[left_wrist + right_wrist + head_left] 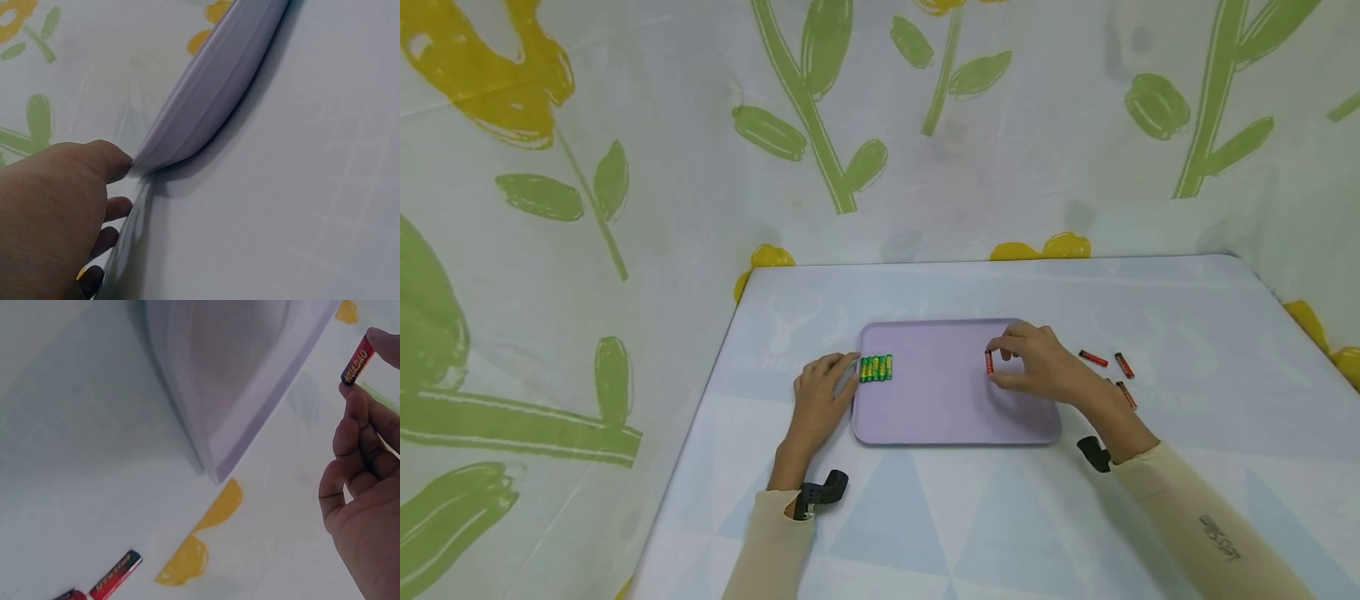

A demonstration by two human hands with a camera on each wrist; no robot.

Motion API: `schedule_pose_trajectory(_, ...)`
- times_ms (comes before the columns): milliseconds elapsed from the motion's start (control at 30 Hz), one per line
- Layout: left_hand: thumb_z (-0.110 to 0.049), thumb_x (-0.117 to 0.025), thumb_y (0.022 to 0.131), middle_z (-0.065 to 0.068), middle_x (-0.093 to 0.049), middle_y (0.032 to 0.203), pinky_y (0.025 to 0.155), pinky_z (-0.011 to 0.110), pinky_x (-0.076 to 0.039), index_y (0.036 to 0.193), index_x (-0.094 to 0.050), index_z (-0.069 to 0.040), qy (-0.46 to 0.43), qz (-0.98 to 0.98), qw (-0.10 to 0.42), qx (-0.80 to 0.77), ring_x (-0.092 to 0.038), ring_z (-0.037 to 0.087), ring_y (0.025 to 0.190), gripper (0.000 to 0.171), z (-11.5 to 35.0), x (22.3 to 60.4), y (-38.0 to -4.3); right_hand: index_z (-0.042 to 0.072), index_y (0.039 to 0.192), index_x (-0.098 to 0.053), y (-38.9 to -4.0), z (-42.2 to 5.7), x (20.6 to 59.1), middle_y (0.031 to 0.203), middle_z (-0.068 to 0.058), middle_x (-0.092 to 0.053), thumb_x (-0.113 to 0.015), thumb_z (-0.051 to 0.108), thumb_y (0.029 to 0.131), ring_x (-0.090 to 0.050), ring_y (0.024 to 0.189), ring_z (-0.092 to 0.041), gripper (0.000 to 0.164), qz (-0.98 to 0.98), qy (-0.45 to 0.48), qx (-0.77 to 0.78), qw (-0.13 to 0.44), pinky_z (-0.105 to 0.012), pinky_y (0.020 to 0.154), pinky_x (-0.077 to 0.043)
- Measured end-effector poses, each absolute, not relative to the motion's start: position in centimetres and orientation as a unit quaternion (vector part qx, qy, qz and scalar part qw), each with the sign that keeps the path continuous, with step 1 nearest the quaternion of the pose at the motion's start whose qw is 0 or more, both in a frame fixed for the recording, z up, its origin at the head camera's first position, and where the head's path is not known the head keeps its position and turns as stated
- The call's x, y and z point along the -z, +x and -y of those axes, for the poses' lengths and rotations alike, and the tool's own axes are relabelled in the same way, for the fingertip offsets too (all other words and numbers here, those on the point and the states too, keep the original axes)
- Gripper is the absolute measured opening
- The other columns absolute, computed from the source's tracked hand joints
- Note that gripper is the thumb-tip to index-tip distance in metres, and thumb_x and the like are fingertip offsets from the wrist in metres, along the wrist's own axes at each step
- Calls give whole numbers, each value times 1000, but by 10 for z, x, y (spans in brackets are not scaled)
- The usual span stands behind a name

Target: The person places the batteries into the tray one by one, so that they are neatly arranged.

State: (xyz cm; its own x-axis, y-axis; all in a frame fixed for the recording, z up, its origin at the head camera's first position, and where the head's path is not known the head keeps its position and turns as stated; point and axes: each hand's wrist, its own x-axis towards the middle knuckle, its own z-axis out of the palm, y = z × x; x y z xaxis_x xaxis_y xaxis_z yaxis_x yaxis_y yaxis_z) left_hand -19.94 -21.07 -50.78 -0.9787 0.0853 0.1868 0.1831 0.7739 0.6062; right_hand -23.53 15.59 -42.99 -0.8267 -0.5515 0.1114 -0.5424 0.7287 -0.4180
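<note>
My right hand (1037,364) pinches a red battery (989,362) by its ends between thumb and forefinger, over the right part of a purple tray (940,425). In the right wrist view the battery (358,360) shows gold lettering and a dark end. Several green batteries (876,368) stand side by side in a row along the tray's left edge. My left hand (822,400) rests at that edge from outside, fingers extended and holding nothing. The left wrist view has its thumb right at the tray rim (187,119).
Several loose red batteries (1124,365) lie on the table to the right of the tray, near my right forearm. The table (925,517) has a pale cloth with blue triangles. Behind it hangs a flower-patterned curtain (1037,167).
</note>
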Motion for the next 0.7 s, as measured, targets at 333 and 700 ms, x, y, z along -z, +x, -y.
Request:
schedule_pose_trajectory(333,-36,-52,105,4,-50,144,108,52,-21,146,-53,-28,-75,938,80,328,-35,28,133,43,210,510,-201,11,112,-73,-240,-134,432,90,-1,-60,-81,25,83,-54,91,-21,33,-921,-320,221,0,-51,96,-31)
schedule_pose_trajectory(700,-34,-54,104,5,-51,142,108,53,-22,145,-55,-26,-77,936,86,331,-37,30,132,41,210,507,-199,12,112,-72,-248,-109,430,92,-1,-61,-79,24,84,-54,92,-20,31,-917,-328,227,13,-48,93,-39)
